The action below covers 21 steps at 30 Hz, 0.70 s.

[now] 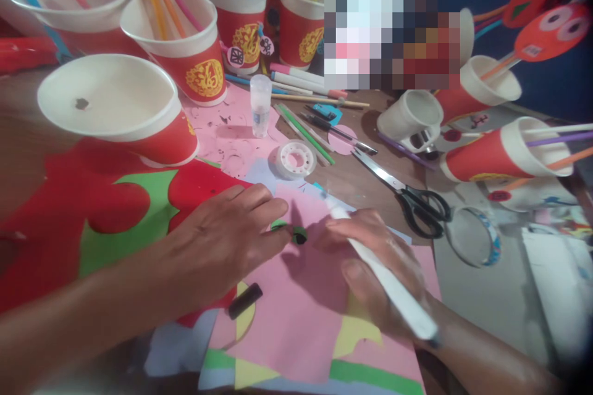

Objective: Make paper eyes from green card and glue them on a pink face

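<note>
Apart over pink paper (287, 333), a person's right hand (399, 259) grips a white marker (393, 293); the left hand (231, 228), its hold unclear, rests at a small green piece (300, 236) between them, partly black, some green left bare.

2 hands (236, 222), 1 held marker (389, 285) (plus 1 black cap (246, 302)), 1 mug (405, 118)

1. A red-and-white paper cup (160, 134) with a dark spot inside stands at the left.
2. A clear tube (260, 108) stands upright, a white spool (311, 162) near it.
3. Black-handled scissors (400, 187) lie beside a ring with a patterned band (495, 247).
4. A white mug (404, 122) sits beyond the scissors.
5. A red, big-eyed cutout (540, 42) leans from another cup (496, 86) at the right.
</note>
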Each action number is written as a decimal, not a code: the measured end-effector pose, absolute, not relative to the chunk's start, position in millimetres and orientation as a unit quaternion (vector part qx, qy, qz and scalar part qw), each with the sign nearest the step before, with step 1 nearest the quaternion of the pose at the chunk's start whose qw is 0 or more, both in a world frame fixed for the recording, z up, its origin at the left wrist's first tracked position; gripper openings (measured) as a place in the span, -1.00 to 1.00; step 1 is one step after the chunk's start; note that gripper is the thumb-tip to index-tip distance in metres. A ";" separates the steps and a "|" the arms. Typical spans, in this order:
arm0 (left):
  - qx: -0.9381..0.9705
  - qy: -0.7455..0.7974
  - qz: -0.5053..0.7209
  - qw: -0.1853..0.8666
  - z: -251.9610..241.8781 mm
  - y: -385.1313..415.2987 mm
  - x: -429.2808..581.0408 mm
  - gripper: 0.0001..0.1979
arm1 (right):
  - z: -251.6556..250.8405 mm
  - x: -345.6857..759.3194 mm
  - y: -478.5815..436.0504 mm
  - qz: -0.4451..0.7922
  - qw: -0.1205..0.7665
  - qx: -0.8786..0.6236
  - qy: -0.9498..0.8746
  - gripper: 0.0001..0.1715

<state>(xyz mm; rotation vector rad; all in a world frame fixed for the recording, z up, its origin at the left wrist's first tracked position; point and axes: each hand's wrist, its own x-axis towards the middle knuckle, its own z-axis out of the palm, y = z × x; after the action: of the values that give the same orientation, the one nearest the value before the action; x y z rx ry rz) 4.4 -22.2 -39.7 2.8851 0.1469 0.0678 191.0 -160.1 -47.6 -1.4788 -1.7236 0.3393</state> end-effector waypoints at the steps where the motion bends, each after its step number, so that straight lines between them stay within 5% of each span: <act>1: 0.990 0.047 0.023 0.130 -40.1 -21.8 4.9 -0.78 | -45.2 191.3 -159.8 0.153 0.419 -0.575 -0.685 -0.68; 21: 0.983 0.053 0.041 0.169 -43.0 -19.2 7.1 -0.76 | -43.9 185.4 -163.8 0.241 0.374 -0.655 -0.611 -0.88</act>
<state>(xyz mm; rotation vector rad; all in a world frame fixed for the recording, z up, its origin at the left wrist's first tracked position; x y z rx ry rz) 7.1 -19.2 -43.0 2.7945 0.1498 0.1170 185.4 -163.8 -43.9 -1.6763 -1.5660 0.6165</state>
